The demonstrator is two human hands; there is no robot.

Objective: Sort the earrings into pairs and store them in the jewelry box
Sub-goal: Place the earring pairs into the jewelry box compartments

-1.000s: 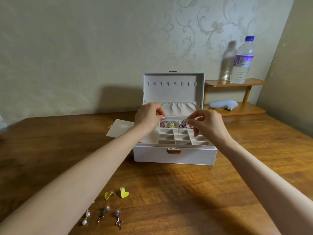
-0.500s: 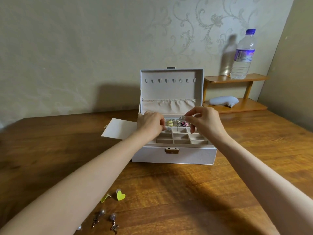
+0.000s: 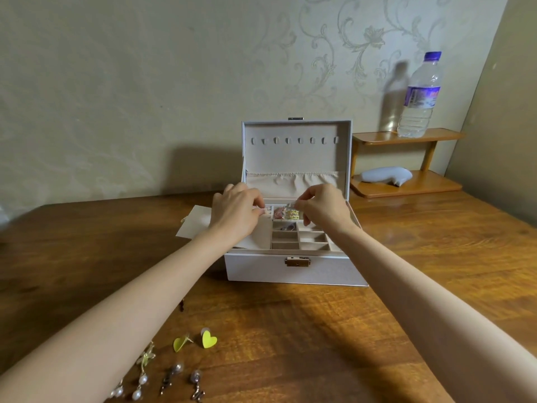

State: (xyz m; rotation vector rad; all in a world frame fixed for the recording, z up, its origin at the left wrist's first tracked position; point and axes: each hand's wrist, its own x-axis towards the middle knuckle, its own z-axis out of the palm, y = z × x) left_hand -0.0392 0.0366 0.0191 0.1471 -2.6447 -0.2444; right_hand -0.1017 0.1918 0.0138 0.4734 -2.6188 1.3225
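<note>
A white jewelry box [image 3: 296, 270] stands open on the wooden table, its lid upright. Both my hands hover over its back compartments. My left hand [image 3: 236, 210] has its fingers curled, pinching something small that I cannot make out. My right hand [image 3: 321, 207] pinches a small clear, sparkling earring [image 3: 290, 212] above the back row. A dark earring [image 3: 286, 227] lies in one compartment. Near the front edge lie two yellow heart earrings [image 3: 208, 339], a pearl drop pair [image 3: 136, 388] and a grey bead pair [image 3: 186, 379].
A sheet of paper [image 3: 193, 223] lies left of the box. At the back right a small wooden shelf [image 3: 406, 186] holds a water bottle [image 3: 420, 96] and a pale blue object [image 3: 386, 175]. A wall rises on the right.
Both hands have moved toward the back row of the box. The right hand's earring no longer dangles over the middle compartments. The view tilted, so the loose earrings show again.
</note>
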